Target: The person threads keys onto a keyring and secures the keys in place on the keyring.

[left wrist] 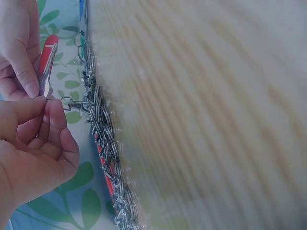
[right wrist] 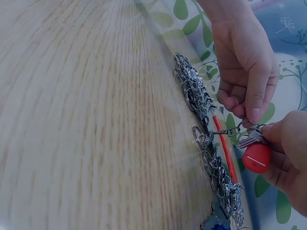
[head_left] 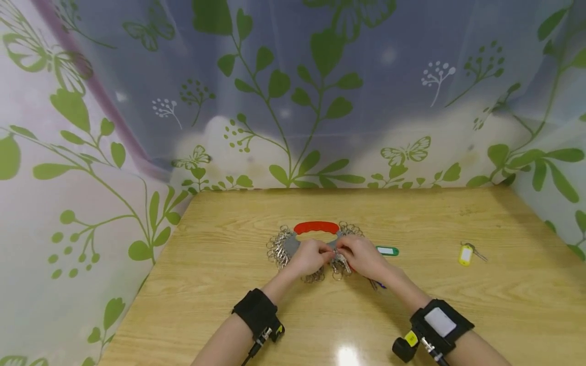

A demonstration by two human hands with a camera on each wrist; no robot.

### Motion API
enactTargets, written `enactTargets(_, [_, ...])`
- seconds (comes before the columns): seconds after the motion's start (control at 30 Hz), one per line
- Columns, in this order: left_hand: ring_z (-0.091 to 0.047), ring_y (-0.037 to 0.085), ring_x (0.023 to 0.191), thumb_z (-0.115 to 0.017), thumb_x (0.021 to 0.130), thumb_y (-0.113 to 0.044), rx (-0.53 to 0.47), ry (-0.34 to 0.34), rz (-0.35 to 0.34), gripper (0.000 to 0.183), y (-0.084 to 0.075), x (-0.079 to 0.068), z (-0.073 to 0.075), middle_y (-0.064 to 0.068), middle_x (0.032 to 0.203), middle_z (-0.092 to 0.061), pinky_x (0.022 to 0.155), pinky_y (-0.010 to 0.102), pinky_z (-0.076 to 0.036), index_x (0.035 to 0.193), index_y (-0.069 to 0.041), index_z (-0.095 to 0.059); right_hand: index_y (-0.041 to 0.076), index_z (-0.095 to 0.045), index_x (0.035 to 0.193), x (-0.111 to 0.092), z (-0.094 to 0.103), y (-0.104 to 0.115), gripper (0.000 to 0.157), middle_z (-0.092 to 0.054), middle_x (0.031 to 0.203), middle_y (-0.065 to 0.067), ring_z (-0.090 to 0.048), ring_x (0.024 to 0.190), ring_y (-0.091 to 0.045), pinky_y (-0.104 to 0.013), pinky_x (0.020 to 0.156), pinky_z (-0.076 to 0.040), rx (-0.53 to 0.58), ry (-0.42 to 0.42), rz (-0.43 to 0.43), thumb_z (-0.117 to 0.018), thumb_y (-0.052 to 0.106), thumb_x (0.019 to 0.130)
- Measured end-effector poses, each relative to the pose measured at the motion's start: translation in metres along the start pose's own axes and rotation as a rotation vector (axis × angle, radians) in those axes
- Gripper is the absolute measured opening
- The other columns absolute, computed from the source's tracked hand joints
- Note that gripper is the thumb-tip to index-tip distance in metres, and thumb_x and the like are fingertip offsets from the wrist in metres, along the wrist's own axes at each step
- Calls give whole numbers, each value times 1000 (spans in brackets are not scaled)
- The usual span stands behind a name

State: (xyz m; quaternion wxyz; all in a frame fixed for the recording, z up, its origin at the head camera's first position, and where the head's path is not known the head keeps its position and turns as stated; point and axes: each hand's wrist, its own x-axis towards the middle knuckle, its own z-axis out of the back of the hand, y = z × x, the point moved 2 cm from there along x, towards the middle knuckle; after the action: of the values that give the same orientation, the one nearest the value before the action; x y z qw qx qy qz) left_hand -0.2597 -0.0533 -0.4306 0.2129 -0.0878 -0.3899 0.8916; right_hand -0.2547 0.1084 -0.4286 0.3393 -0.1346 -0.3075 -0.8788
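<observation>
A grey key carrier with a red handle [head_left: 317, 227] lies on the table, its edge lined with metal snap hooks and split rings [head_left: 279, 247]. My left hand [head_left: 311, 258] pinches a split ring [right wrist: 245, 122] on one clip [right wrist: 225, 131], lifted off the carrier's edge. Close beside it, my right hand [head_left: 363, 255] grips a key ring with silver keys [right wrist: 253, 138] and a red key tag [right wrist: 256, 158]. The fingertips of both hands meet at the rings. Whether the two rings are linked is too small to tell.
A green key tag [head_left: 387, 251] lies just right of my right hand. Partly under my right forearm are keys with a blue tag [head_left: 381, 285]. Farther right, a yellow key tag [head_left: 465, 254] with keys lies on the wooden table [head_left: 220, 229]. A patterned curtain [head_left: 293, 101] hangs behind.
</observation>
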Motion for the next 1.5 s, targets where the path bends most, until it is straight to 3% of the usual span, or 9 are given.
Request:
enactTargets(0.13, [-35,10,42,-54,95,-18,-11,-9,2,26,-2,-1,0,13,68,-63,45,22,-30,82,-3,-71,8,-67,87,-1,-1,2,7,-65,86,-3,-60,78,-18,-33,68,-48,-12,-5,7,-63,2,86])
enactTargets(0.43, [-33,10,41,-53,96,-18,-38,-20,32,27,0,-1,-1,14,68,-61,43,23,-28,83,-2,-70,8,-67,88,-1,0,5,9,-65,88,-4,-62,80,-19,-33,69,-49,-45,-6,56,-63,0,86])
enactTargets(0.77, [-40,7,44,-60,91,-15,-25,-2,-19,16,-1,-2,-2,8,70,-66,47,20,-33,92,-6,-74,5,-67,90,-1,3,1,7,-64,86,-4,-60,74,-16,-29,63,-47,29,44,-39,-61,2,88])
enactTargets(0.93, [-32,8,40,-58,93,-17,-16,-2,-28,21,-1,-3,-2,-1,52,-47,45,22,-28,85,-4,-72,5,-67,91,-1,2,1,7,-64,86,-4,-58,72,-14,-28,62,-46,38,44,-52,-61,2,88])
enactTargets(1.17, [-28,9,40,-55,95,-18,-24,-5,-20,27,-1,-3,0,-4,48,-35,44,22,-26,80,0,-69,4,-67,90,0,3,5,7,-64,87,-5,-59,74,-17,-29,63,-47,16,27,-28,-62,1,87])
enactTargets(1.5, [-34,10,43,-55,94,-18,-35,-16,29,23,-1,-3,4,-2,55,-48,47,23,-30,87,-3,-72,7,-66,87,2,0,8,6,-62,84,-3,-55,67,-12,-26,59,-44,-21,25,2,-64,2,86])
